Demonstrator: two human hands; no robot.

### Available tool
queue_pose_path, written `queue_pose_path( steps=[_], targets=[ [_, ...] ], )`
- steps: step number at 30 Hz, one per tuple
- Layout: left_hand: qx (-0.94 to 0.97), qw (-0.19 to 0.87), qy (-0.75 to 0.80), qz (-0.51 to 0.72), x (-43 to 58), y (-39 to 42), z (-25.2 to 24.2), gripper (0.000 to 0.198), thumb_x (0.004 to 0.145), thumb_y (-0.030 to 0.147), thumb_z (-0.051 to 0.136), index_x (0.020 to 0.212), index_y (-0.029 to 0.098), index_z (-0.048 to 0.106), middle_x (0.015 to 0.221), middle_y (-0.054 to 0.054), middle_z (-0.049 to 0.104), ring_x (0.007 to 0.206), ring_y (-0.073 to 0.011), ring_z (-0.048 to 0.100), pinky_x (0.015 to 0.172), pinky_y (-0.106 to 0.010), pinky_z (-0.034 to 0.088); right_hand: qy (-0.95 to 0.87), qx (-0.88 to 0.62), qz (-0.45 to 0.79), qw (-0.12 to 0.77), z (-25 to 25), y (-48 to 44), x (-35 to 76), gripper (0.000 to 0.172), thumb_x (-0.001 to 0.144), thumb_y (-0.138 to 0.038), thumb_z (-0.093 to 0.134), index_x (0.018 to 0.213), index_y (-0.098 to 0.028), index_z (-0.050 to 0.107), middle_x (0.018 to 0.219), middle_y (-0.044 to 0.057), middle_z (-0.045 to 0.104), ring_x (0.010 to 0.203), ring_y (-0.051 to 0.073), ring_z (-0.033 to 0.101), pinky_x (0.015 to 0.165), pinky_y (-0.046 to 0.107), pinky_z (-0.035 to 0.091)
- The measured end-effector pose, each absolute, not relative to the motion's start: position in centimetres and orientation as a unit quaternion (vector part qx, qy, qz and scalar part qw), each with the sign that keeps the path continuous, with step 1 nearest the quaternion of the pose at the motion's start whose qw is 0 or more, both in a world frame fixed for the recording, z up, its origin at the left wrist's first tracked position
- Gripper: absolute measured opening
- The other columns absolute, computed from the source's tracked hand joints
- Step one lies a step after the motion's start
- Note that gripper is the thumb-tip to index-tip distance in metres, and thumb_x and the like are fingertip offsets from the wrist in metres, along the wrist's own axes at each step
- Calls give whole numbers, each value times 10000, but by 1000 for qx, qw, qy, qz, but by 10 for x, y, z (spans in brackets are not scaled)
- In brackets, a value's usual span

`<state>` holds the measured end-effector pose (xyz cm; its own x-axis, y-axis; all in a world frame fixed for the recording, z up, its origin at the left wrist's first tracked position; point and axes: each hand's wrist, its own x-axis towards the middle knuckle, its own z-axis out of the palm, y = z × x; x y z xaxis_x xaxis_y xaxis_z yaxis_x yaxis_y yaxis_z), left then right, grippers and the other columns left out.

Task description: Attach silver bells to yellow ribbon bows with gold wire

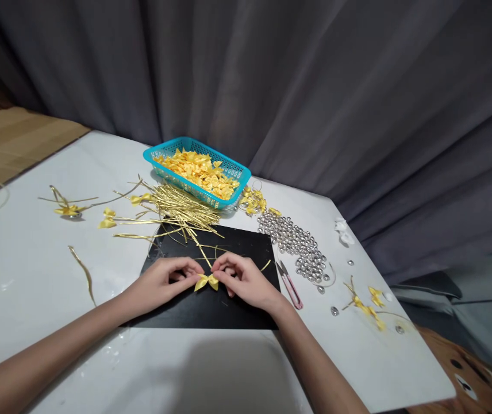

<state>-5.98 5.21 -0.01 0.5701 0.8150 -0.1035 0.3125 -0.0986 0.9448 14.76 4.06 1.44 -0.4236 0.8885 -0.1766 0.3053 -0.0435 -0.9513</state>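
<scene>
Between my two hands is a small yellow ribbon bow, held just over a black mat. My left hand pinches the bow's left side between thumb and fingers. On the other side, the thumb and forefinger of my right hand grip its right part. A thin gold tie runs up from the bow toward a heap of gold ties behind the mat. Whether that tie is fastened to the bow, I cannot tell.
A blue basket full of yellow bows stands at the back. Pink-handled thread snips lie right of the mat, near many silver beads. Loose bows with ties lie at left, others at right. A grey curtain hangs behind the white table.
</scene>
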Motion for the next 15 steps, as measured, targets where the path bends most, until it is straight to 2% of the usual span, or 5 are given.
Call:
queue_pose_path(
  steps=[9, 12, 15],
  targets=[
    [697, 537, 401, 255, -58, 51, -3, 195, 835, 336, 516, 856, 162, 603, 748, -22, 643, 655, -134, 580, 598, -238, 464, -606, -490, 573, 254, 8, 43, 148, 170, 742, -302, 680, 747, -141, 629, 488, -78, 479, 375, 39, 434, 378, 151, 351],
    [689, 546, 399, 261, -59, 50, -6, 139, 801, 263, 542, 895, 165, 573, 726, -4, 613, 641, -126, 561, 605, -237, 464, -587, -498, 579, 267, 3, 43, 146, 175, 717, -300, 694, 759, -141, 636, 515, -72, 494, 387, 41, 408, 363, 158, 402],
    [675, 562, 395, 271, -60, 50, -5, 210, 772, 225, 548, 972, 164, 573, 758, -9, 616, 680, -136, 575, 637, -249, 471, -564, -508, 579, 297, 2, 42, 142, 160, 717, -277, 676, 796, -143, 635, 634, -37, 569, 433, 40, 417, 354, 147, 421]
  ],
)
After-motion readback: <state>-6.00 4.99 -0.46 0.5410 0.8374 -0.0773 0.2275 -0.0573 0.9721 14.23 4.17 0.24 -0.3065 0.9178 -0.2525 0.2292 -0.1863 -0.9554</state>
